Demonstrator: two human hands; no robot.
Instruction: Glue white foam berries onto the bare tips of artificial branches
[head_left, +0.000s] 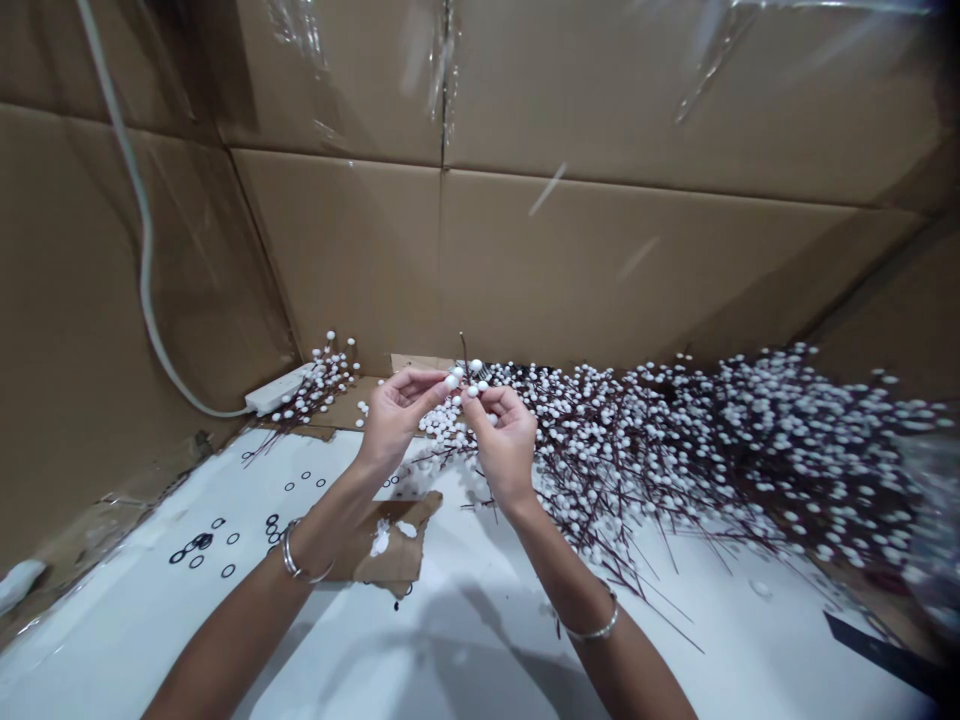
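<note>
Between my two hands is a small sprig of white berries (478, 367) on a thin brown stem, its bare end pointing up. My left hand (391, 415) pinches a white berry at the sprig's left side between thumb and fingers. On the other side, my right hand (506, 435) has its thumb and fingers closed around the sprig's lower right part. The exact grip point of the stem is hidden by the fingertips. Just behind and below the hands lie loose white berries (444, 425).
A large heap of white berry stems (675, 440) spreads to the right. A smaller berry bunch (319, 385) rests by a white power strip (281, 388) with its cable. Black rings (201, 542) and a cardboard piece (367, 560) with white smears lie on the white tabletop (465, 680). Cardboard walls (570, 270) enclose the back.
</note>
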